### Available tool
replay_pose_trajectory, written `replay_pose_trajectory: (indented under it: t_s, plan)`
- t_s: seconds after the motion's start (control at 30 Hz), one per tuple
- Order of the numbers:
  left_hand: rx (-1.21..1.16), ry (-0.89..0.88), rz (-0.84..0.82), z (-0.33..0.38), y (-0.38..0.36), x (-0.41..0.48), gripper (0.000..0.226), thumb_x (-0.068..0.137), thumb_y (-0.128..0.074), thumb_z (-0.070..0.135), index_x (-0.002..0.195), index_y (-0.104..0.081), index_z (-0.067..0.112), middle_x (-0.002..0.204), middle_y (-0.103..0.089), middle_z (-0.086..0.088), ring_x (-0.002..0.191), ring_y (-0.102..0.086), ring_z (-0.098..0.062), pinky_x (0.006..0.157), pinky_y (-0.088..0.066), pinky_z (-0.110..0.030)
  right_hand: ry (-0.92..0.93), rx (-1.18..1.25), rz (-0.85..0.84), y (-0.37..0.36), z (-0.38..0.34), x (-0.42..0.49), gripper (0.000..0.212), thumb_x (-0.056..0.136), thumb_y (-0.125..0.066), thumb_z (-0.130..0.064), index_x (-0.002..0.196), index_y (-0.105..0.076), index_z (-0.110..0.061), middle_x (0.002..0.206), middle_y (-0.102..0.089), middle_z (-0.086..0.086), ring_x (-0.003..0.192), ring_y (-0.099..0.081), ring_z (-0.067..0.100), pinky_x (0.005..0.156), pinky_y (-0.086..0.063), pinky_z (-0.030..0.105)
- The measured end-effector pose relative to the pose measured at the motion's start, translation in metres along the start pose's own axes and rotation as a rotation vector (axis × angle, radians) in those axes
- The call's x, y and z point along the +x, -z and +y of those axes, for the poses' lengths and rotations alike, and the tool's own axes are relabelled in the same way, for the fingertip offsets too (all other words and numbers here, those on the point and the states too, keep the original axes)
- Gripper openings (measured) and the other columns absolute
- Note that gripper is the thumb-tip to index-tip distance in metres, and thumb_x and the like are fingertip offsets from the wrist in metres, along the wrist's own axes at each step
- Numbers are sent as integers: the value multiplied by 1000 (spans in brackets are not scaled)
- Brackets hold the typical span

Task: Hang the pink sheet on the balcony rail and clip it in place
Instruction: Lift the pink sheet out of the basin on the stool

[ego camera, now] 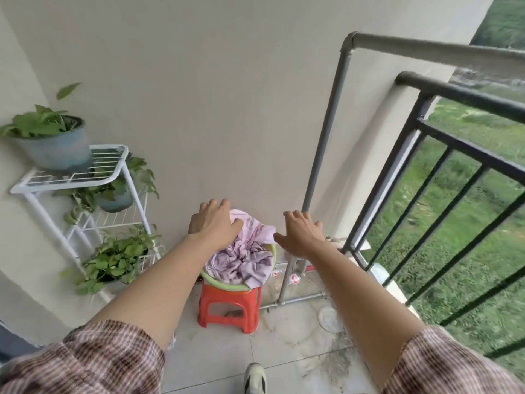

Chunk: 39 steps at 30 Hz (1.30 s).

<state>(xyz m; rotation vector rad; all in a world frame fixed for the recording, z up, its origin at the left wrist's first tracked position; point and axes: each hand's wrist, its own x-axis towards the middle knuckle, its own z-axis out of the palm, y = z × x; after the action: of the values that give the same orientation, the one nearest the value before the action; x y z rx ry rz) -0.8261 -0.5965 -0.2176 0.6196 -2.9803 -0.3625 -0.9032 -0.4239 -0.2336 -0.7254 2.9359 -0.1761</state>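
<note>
Both hands are spreading open, holding nothing; the left hand (214, 223) is hovering over the pink sheet (244, 257). The sheet is lying bunched in a green basin (227, 284) on a red stool (230, 308); the right hand (301, 233) is hanging beside it, near the rail (460, 91).

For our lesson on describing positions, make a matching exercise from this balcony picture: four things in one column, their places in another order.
Things:
1. pink sheet
2. basin
3. stool
4. top plant pot

Places:
A. on the white rack
B. on the floor tiles
C. bundled in the green basin
D. on the red stool

Pairs: 1-C, 2-D, 3-B, 4-A
</note>
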Motion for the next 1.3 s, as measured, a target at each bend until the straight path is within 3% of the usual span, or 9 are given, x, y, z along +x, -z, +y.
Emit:
replay_pose_trajectory:
  t_s: [0.23,0.4,0.5,0.6,0.9,1.0,1.1,1.2,1.3]
  plan:
    - [-97,130,-138,-36,-88,161,50,92,-45,45,130,-47,14,135,-49,-12,126,-42,-32,98,-38,-39,-15,10,-181,-79,19,176,58,90,-51,-47,136,-39,-15,141,-43,8,131,-36,29,103,-32,53]
    - [-256,198,-216,-59,-171,248,35,84,-47,40,97,-57,9,106,-62,-18,105,-57,-40,88,-45,-45,-27,11,-313,-128,30,275,59,90,-51,-47,138,-37,-14,140,-42,9,131,-36,30,103,-32,52]
    - [-274,226,-304,-80,-222,286,55,71,-34,49,112,-50,16,117,-59,-15,111,-54,-40,87,-48,-46,-51,44,-387,-160,32,313,60,90,-51,-46,139,-36,-14,142,-41,9,133,-34,30,105,-31,51]
    - [-261,273,-413,-85,-242,309,63,84,-45,44,138,-36,12,135,-49,-17,122,-47,-38,95,-44,-43,-84,60,-471,-198,35,342,59,90,-50,-46,139,-36,-15,143,-40,7,135,-33,29,108,-29,51]
    - [-219,280,-468,-133,-361,374,64,91,-52,34,147,-25,19,149,-33,-12,131,-39,-32,96,-43,-44,-307,193,-509,-323,48,423,63,90,-53,-37,143,-29,-12,145,-37,8,133,-34,29,107,-34,48]
    - [-172,115,-398,-143,-396,385,82,88,-58,38,152,-8,29,159,-7,-14,145,-15,-34,107,-36,-51,-386,215,-436,-355,57,436,79,89,-58,-33,151,-11,-17,157,-16,4,142,-21,28,112,-27,50]
    - [-158,16,-439,-145,-430,395,78,83,-62,45,149,-23,31,154,-14,-18,143,-14,-37,108,-30,-52,-448,195,-400,-385,71,446,85,88,-60,-38,152,-6,-23,160,-2,-1,146,-9,27,114,-21,53]
    - [-176,-9,-448,-147,-455,404,34,86,-60,39,114,-62,19,128,-50,-12,126,-42,-39,95,-43,-48,-429,218,-329,-403,78,451,27,93,-53,-33,114,-52,-16,129,-45,5,126,-40,28,96,-36,43]
    - [-544,213,-332,-142,-448,414,19,96,-49,23,94,-66,15,86,-64,-2,87,-61,-27,68,-41,-31,-496,538,-161,-400,73,450,20,94,-48,-18,75,-45,-11,76,-52,4,78,-52,30,62,-34,35]
